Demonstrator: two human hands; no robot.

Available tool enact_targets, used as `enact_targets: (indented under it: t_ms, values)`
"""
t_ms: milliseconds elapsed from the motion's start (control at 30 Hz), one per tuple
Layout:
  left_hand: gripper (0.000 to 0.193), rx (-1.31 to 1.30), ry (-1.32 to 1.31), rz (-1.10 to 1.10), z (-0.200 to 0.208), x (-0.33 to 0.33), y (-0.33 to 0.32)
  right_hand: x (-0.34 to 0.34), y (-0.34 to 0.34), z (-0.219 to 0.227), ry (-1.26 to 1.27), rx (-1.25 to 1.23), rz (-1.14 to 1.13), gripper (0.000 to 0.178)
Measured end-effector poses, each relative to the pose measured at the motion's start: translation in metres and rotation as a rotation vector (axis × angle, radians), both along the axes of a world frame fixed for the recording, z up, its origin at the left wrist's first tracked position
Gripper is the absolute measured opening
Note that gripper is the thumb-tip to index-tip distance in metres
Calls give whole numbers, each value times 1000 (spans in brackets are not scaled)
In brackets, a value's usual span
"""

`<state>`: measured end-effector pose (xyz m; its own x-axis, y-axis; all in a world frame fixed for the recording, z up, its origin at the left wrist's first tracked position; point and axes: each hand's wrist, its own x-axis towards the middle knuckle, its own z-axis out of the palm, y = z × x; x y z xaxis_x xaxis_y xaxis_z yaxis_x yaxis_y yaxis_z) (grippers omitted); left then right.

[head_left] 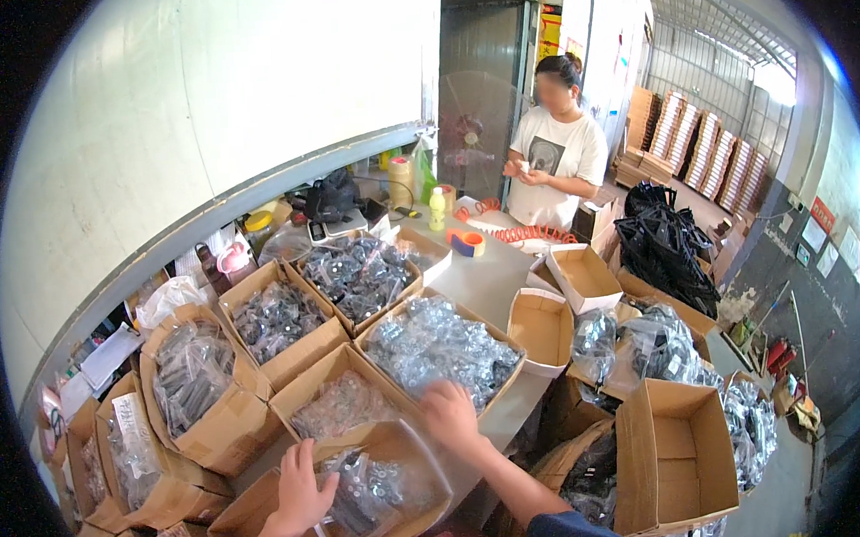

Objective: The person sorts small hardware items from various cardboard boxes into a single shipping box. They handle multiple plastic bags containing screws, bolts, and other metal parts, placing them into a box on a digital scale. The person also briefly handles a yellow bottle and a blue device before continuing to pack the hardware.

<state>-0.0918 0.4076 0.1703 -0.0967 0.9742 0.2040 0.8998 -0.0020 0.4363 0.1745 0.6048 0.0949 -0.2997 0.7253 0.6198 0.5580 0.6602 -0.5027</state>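
Note:
My left hand (303, 493) rests at the left edge of a near cardboard box (427, 503), its thumb and fingers apart. Inside that box lies a clear plastic bag of dark small parts (367, 493). My right hand (450, 417) reaches to the near edge of a larger carton heaped with small clear bags of dark parts (442, 349). Its fingers are blurred and partly hidden, so I cannot make out whether they grip a bag. Between these two boxes and to the left stands a carton of small clear bags with pale pinkish contents (345, 404).
More cartons of bagged parts (280, 321) line the left side. Empty cardboard boxes (678, 459) and bagged black parts (665, 341) stand at the right. Tape (467, 243), a yellow bottle (437, 209) and a red coiled hose (533, 234) lie farther back, near a standing person (554, 160).

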Motion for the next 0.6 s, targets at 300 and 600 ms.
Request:
enact_targets:
  t_ms: [300, 600]
  values:
    - [72, 29, -3, 12, -2, 1, 2, -2, 3, -4, -2, -4, 10, 9]
    - [74, 5, -16, 25, -3, 4, 4, 0, 6, -9, -10, -3, 15, 9]
